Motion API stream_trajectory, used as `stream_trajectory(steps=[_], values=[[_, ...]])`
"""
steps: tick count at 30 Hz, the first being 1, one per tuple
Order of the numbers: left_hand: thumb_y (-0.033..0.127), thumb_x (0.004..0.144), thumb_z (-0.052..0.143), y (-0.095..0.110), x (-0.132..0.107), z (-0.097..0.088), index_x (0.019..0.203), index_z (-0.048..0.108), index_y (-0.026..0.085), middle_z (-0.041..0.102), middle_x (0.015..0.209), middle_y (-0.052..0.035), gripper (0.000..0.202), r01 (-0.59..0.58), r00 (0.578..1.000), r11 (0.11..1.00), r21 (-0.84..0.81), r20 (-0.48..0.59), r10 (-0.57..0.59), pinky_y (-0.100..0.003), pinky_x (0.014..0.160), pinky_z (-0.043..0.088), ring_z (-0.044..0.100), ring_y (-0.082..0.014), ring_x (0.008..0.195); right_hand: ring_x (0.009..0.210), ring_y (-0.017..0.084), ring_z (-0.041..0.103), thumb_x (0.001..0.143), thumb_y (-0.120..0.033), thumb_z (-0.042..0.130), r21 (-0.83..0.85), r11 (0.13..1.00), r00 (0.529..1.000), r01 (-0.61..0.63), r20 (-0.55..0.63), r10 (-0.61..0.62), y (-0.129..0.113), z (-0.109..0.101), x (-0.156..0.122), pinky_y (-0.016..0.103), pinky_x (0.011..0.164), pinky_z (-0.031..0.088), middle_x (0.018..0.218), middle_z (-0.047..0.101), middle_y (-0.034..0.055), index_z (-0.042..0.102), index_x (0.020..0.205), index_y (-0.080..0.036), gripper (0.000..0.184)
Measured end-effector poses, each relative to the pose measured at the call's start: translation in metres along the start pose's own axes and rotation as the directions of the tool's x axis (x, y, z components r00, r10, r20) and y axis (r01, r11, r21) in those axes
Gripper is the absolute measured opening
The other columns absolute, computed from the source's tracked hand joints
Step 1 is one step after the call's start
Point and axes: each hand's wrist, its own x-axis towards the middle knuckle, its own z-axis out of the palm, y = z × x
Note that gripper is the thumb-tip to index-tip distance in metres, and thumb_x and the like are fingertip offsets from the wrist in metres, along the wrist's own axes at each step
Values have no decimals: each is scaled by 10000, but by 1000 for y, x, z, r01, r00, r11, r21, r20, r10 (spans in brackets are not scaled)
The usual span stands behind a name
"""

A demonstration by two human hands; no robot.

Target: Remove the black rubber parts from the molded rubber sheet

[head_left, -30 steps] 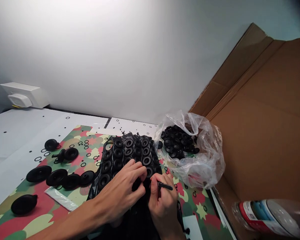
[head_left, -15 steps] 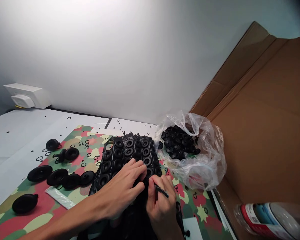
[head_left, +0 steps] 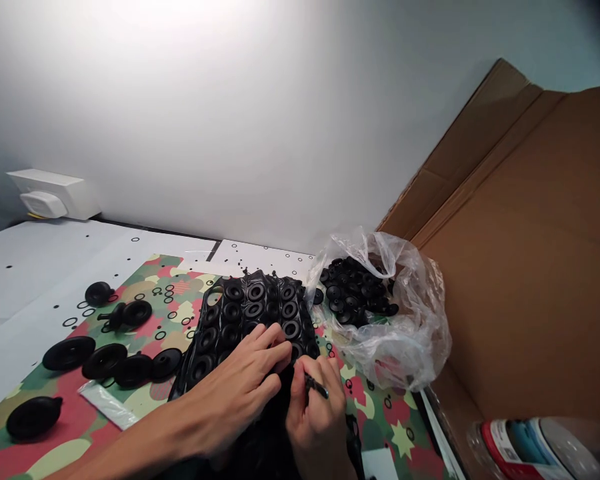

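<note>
A black rubber sheet (head_left: 215,333) of moulded ring-shaped parts lies in front of me, its near part dark and partly covered by my hands. My left hand (head_left: 253,373) rests over the sheet with bent fingers and the thumb apart, holding it; the fingertips are partly hidden. Just to the right, my right hand (head_left: 320,407) is closed around a slim dark tool (head_left: 316,385), which looks like tweezers. Its tip is hidden at the sheet, close to the left fingers. Several loose black rubber discs (head_left: 105,361) lie to the left.
A clear plastic bag (head_left: 420,347) holding many small black rubber parts (head_left: 355,290) stands at the right. Beyond it are a cardboard box (head_left: 530,267) and a labelled clear container (head_left: 530,447). A small clear packet (head_left: 109,405) lies on the camouflage-patterned mat (head_left: 145,400), with small black rings scattered around.
The view has shifted slightly, so the table things appear a little lower and further left. Both hands keep their places at the sheet; the tool in my right hand has turned slightly.
</note>
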Motion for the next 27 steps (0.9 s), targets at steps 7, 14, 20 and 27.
stream_trajectory(steps=[7,14,20,27], values=[[295,1174,344,8,5,-12,1528,584,305,676,1455,-44,428,39,998,999,-22,49,-38,-450,1350,418,590,-231,1401,722,207,620,1189,-100,478,8,999,999,-35,27,35,5,0,1,368,801,519,838,682,35,632,1119,-185,190],[279,1153,430,20,9,-23,1454,608,320,693,1428,-35,352,27,998,999,40,51,-29,-368,1200,510,620,-237,1282,763,209,638,1205,-124,461,-8,996,995,-85,50,86,6,0,3,344,740,478,847,687,37,620,1085,-194,210],[165,1068,486,30,12,-28,1205,660,295,731,1232,-21,257,27,999,999,41,39,-28,-340,1019,533,648,-234,1110,786,208,648,1200,-121,475,11,991,987,-137,81,136,7,-1,4,344,751,481,860,676,31,617,1075,-204,206],[220,1103,486,35,13,-31,1163,674,285,710,1105,-31,208,64,997,998,23,35,-64,-352,1003,539,621,-235,1000,757,202,624,1206,-124,463,5,992,990,-128,64,127,4,-1,6,341,721,454,843,655,18,601,1071,-210,211]])
